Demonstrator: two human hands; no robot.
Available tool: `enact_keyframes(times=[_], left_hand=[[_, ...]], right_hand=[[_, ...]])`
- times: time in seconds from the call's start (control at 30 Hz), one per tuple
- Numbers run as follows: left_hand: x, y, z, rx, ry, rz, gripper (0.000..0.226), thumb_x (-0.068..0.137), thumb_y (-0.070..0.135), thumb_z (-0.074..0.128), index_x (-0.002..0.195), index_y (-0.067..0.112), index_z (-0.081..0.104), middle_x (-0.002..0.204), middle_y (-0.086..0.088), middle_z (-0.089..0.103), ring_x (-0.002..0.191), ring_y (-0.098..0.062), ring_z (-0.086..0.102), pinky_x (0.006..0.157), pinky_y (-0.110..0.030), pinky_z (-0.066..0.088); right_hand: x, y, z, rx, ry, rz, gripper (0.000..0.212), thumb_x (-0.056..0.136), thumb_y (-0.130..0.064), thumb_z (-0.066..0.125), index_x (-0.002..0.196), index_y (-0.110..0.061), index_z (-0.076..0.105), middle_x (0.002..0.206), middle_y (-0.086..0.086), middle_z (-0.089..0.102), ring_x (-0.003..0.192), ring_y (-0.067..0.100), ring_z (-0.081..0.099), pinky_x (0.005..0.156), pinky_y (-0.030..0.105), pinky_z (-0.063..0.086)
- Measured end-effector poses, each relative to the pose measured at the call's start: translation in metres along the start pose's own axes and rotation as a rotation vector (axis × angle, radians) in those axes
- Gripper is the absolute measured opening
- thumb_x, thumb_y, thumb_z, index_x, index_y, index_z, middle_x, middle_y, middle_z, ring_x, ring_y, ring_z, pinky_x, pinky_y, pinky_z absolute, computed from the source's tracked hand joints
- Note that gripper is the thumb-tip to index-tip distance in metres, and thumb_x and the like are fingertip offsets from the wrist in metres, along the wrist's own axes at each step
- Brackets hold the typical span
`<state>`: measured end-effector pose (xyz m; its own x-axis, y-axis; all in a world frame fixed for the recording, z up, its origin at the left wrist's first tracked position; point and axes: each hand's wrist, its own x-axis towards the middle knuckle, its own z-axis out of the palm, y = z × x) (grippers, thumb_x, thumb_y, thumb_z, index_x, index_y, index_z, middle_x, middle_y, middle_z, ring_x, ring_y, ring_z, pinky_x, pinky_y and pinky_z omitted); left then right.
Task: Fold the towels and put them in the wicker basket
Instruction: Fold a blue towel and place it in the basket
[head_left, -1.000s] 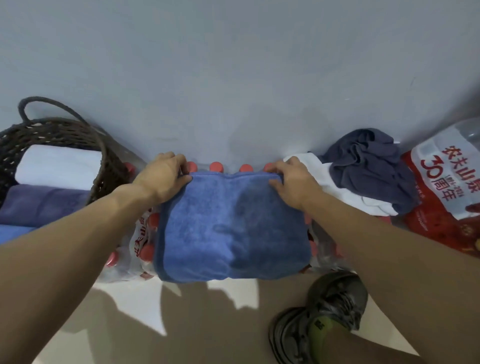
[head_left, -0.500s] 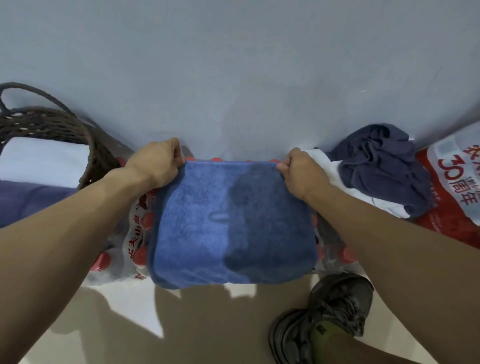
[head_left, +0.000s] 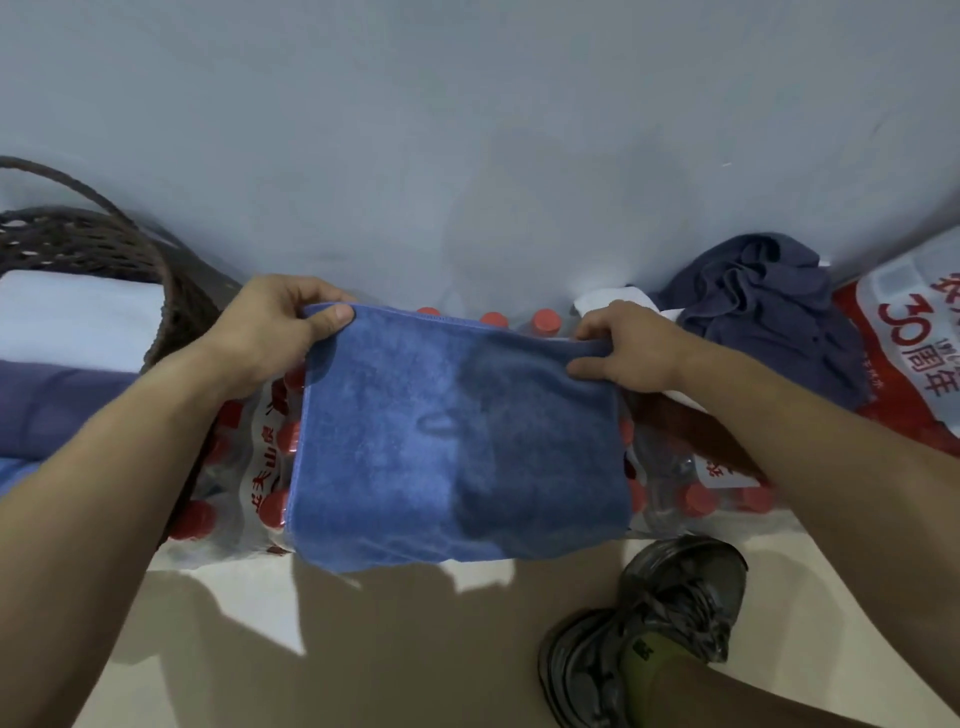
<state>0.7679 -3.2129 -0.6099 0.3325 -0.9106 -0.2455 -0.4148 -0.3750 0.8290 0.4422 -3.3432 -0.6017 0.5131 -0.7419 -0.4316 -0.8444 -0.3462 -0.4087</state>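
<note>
Grey wall (head_left: 467, 130) fills the background, with a pack of red-capped bottles (head_left: 244, 467) at its foot. Over that pack I hold a folded blue towel (head_left: 447, 441) by its far edge. My left hand (head_left: 270, 332) pinches the far left corner, thumb on top; my right hand (head_left: 628, 348) grips the far right corner, fingers curled over the edge. From my grip the towel hangs toward me. Left of the pack sits the basket (head_left: 156, 270), with folded towels (head_left: 72, 322) inside. Right of the pack lies a crumpled dark towel (head_left: 769, 306).

Home corner (bottled-water packs (head_left: 249, 467), laundry (head_left: 769, 312))
</note>
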Motion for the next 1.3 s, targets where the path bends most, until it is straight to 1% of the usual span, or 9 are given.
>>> enact_keyframes(times=[0.2,0.33,0.4,0.53,0.67,0.83,1.03,1.17,1.3], left_hand=[[-0.002,-0.015,0.010,0.120,0.184,-0.026,0.012,0.096,0.021,0.060,0.089,0.015,0.068,0.084,-0.005,0.067,0.072,-0.015,0.059,0.068,-0.028,0.047],[0.002,-0.019,0.012,0.166,0.179,-0.087,0.019,0.094,0.032,0.062,0.089,0.015,0.068,0.086,-0.008,0.069,0.075,-0.020,0.063,0.071,-0.034,0.051],[0.005,-0.019,0.011,0.127,0.170,-0.137,0.024,0.092,0.038,0.065,0.090,0.014,0.069,0.088,-0.008,0.070,0.081,-0.023,0.065,0.076,-0.039,0.055],[0.012,-0.022,0.012,0.095,0.167,-0.177,0.022,0.093,0.034,0.064,0.088,0.014,0.069,0.089,-0.008,0.070,0.082,-0.022,0.064,0.073,-0.035,0.051],[0.019,-0.022,0.015,0.263,0.216,-0.135,0.025,0.095,0.033,0.061,0.092,0.010,0.070,0.083,-0.006,0.065,0.081,-0.022,0.060,0.072,-0.030,0.042],[0.025,-0.017,0.020,0.413,0.397,-0.027,0.040,0.088,0.048,0.064,0.078,0.010,0.060,0.066,-0.002,0.055,0.072,-0.025,0.054,0.067,-0.031,0.040],[-0.007,-0.018,0.025,0.316,0.480,0.004,0.040,0.088,0.043,0.063,0.111,0.014,0.051,0.095,-0.006,0.068,0.094,-0.027,0.062,0.082,-0.040,0.050],[-0.076,-0.033,0.043,0.189,0.638,0.091,0.022,0.087,0.036,0.061,0.097,0.022,0.048,0.097,-0.004,0.059,0.086,-0.023,0.058,0.079,-0.038,0.048],[-0.146,-0.050,0.072,-0.032,0.731,0.023,0.018,0.090,0.028,0.061,0.093,0.018,0.046,0.092,-0.008,0.052,0.078,-0.020,0.051,0.076,-0.031,0.043]], right_hand=[[-0.006,-0.002,-0.006,0.651,0.054,0.152,0.019,0.077,-0.004,0.080,0.093,-0.006,0.071,0.091,0.010,0.072,0.083,0.020,0.068,0.075,0.030,0.057],[-0.006,-0.001,0.000,1.087,-0.019,0.284,0.032,0.088,-0.008,0.069,0.118,0.000,0.068,0.116,0.016,0.070,0.107,0.028,0.068,0.093,0.036,0.055],[-0.002,0.001,0.003,1.139,0.022,0.302,0.027,0.091,-0.007,0.065,0.118,-0.002,0.068,0.115,0.012,0.070,0.104,0.026,0.068,0.092,0.037,0.055],[0.008,0.008,0.010,1.100,0.302,0.370,0.013,0.084,-0.006,0.074,0.093,-0.015,0.072,0.105,0.011,0.070,0.087,0.021,0.069,0.074,0.034,0.059],[0.020,0.008,0.023,0.946,0.515,0.388,0.009,0.079,-0.013,0.080,0.084,-0.017,0.074,0.088,0.003,0.072,0.081,0.016,0.067,0.080,0.033,0.058],[0.026,-0.002,0.028,0.422,0.749,0.326,0.005,0.080,-0.020,0.076,0.081,-0.017,0.073,0.081,0.001,0.072,0.074,0.010,0.063,0.067,0.013,0.044],[0.012,-0.019,0.035,0.231,0.749,0.266,0.028,0.091,-0.020,0.062,0.118,-0.013,0.059,0.119,0.005,0.058,0.103,0.020,0.057,0.083,0.029,0.046],[-0.020,-0.043,0.055,0.216,0.816,-0.012,0.019,0.087,-0.011,0.061,0.106,-0.011,0.060,0.112,0.006,0.053,0.099,0.018,0.053,0.087,0.030,0.047],[-0.056,-0.082,0.095,0.304,0.635,-0.223,0.008,0.085,-0.007,0.063,0.093,-0.009,0.062,0.100,0.005,0.056,0.094,0.022,0.056,0.086,0.031,0.046]])
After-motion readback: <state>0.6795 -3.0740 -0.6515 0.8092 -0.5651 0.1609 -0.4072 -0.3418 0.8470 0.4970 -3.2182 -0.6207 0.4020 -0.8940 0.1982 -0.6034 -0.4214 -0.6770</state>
